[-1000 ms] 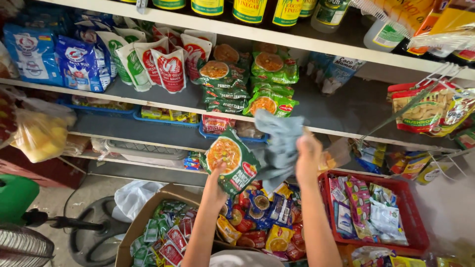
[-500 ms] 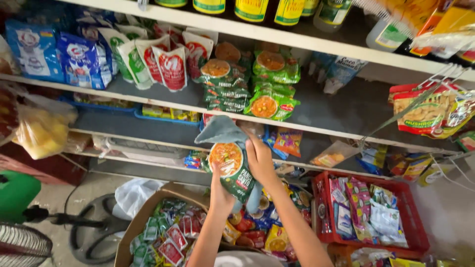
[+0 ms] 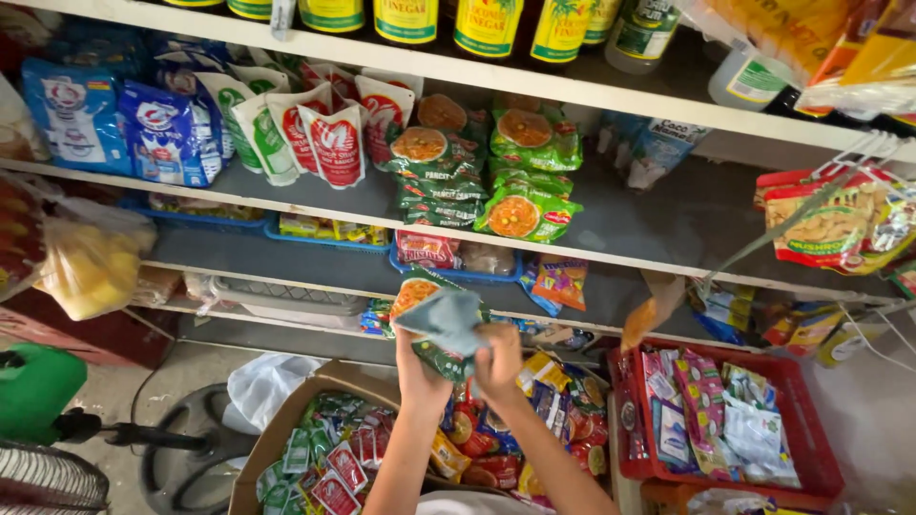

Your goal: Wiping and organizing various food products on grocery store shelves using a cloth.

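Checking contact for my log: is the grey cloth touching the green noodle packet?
Touching. The head view shows the grey cloth lying directly over the green noodle packet's front.

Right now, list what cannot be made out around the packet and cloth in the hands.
Head view only:
- Green noodle packet: mostly covered by the grey cloth.
- Left hand: fingers hidden behind packet and cloth, so its grip is unclear.
- Right hand: fingertips buried in the cloth.
- Cardboard box: cut off by the bottom edge.
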